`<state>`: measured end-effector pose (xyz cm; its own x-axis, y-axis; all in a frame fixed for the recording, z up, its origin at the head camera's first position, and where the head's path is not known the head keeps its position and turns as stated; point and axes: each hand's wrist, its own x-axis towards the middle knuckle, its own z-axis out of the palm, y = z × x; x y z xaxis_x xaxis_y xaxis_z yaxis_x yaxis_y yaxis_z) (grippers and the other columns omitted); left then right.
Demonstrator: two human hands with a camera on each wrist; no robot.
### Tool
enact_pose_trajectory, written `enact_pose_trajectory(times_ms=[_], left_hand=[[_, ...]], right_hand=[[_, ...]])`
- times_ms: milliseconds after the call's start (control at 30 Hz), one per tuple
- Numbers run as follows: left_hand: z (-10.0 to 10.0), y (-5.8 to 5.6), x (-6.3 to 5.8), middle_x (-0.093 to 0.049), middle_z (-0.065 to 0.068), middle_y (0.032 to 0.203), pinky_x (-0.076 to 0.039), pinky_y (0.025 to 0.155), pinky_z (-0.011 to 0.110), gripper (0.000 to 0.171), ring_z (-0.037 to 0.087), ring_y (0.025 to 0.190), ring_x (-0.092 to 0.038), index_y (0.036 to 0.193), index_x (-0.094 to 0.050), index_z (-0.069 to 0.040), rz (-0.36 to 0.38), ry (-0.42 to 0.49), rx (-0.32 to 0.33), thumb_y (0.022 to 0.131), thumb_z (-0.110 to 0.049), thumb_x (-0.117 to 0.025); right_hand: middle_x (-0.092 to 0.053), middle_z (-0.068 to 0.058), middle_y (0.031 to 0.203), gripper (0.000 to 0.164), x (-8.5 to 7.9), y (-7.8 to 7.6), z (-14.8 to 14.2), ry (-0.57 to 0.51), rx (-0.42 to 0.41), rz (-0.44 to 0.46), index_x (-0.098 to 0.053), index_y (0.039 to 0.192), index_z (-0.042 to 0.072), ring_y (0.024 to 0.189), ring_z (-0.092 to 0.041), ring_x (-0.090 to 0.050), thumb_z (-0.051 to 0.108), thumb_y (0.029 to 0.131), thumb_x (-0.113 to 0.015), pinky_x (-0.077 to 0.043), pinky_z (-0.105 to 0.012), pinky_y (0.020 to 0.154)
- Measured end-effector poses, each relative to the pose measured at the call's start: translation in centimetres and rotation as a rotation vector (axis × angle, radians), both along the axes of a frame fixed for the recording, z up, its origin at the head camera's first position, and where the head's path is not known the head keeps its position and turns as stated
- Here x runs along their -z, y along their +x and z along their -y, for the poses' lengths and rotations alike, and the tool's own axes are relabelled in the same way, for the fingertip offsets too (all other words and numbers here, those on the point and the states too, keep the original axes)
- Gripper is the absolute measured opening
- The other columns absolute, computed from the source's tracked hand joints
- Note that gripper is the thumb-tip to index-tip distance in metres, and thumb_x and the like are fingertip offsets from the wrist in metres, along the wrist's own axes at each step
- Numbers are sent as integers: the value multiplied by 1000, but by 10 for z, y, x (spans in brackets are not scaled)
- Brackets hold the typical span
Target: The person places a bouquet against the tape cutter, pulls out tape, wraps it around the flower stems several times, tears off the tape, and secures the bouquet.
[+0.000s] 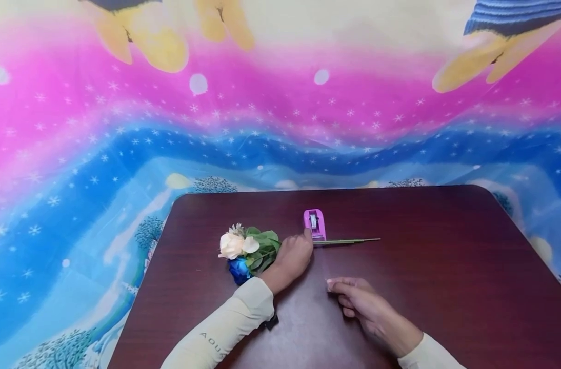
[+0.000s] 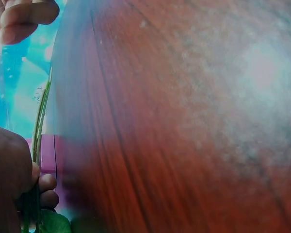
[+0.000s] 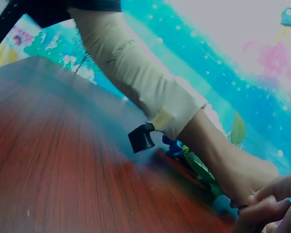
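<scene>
My left hand (image 1: 293,255) grips the green stems (image 1: 349,241) of artificial flowers, with one finger against a pink tape dispenser (image 1: 320,221). In the left wrist view, the fingers (image 2: 47,182) curl round the stems beside the dispenser. A cream rose (image 1: 231,246) and a blue rose (image 1: 239,270) with green leaves (image 1: 264,240) lie left of that hand. Nearer the front, my right hand (image 1: 363,302) pinches the end of a faint clear strip of tape (image 1: 325,262) leading up toward the dispenser. In the right wrist view, the right fingers (image 3: 264,213) show at the lower right corner.
The dark reddish-brown table (image 1: 446,266) has rounded back corners and a glossy glare. Behind it hangs a colourful printed cloth (image 1: 280,113). A small black camera piece (image 3: 141,139) sticks out below the left sleeve (image 3: 140,73).
</scene>
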<state>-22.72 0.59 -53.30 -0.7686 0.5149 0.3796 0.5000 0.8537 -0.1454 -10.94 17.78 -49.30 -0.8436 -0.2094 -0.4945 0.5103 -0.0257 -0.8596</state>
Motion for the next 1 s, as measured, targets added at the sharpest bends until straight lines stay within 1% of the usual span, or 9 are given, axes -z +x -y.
enact_pose_trajectory(times_ms=[133,200,267,367,433,567,700,867,1000], left_hand=[[-1,1,0,-64,-1,65,-51,50,31,32,15,55,-62,109,-60,-2,4,0,-3,82,-13,-72],[-1,1,0,-65,-1,66,-52,51,31,33,15,56,-63,111,-60,-2,11,-8,-4,82,-13,-72],[-1,1,-1,-65,-1,67,-53,52,31,33,15,57,-63,111,-60,-2,18,-10,-5,83,-13,-73],[-1,0,-1,-66,0,68,-53,53,31,33,15,58,-64,111,-60,-2,32,-8,-8,83,-13,-73],[-1,0,-2,-66,0,68,-53,52,32,34,16,58,-64,110,-59,-2,41,2,-9,82,-14,-74],[-1,0,-2,-66,0,68,-53,52,32,34,16,58,-64,111,-59,-2,46,11,-17,83,-14,-74],[-2,0,0,-66,0,69,-54,52,32,31,16,59,-65,110,-59,-3,47,6,-15,84,-14,-72],[-2,1,1,-66,0,67,-53,52,31,32,16,57,-64,109,-59,-3,33,2,-17,83,-15,-73],[-2,0,1,-66,-1,67,-53,52,32,32,16,57,-64,108,-59,-3,16,12,-17,83,-15,-74]], right_hand=[[-52,10,71,14,-4,10,0,25,-35,-17,-69,103,4,51,0,-32,13,93,-66,-30,-16,47],[-49,10,69,18,-7,16,1,49,-42,-13,-68,106,1,51,-1,-33,14,94,-66,-30,-16,47],[-49,8,68,23,-9,21,3,94,-18,-22,-67,111,-2,51,-2,-33,15,94,-66,-31,-17,47],[-54,6,72,29,-13,29,6,160,37,-35,-64,115,-5,50,-3,-34,14,94,-67,-32,-19,46],[-58,5,75,29,-15,35,8,182,47,-47,-63,115,-6,48,-4,-35,13,94,-67,-33,-20,46],[-62,3,80,29,-15,43,9,164,25,-55,-61,115,-7,48,-2,-35,12,94,-66,-33,-19,45],[-57,5,75,29,-11,51,6,127,23,-36,-60,115,-8,47,-2,-33,12,93,-65,-32,-18,44],[-47,8,67,32,-6,59,1,88,27,-32,-58,117,-10,46,-1,-31,12,95,-64,-32,-18,43],[-51,7,71,35,-8,60,-2,104,14,-70,-57,119,-12,46,-2,-34,13,96,-64,-33,-18,43]])
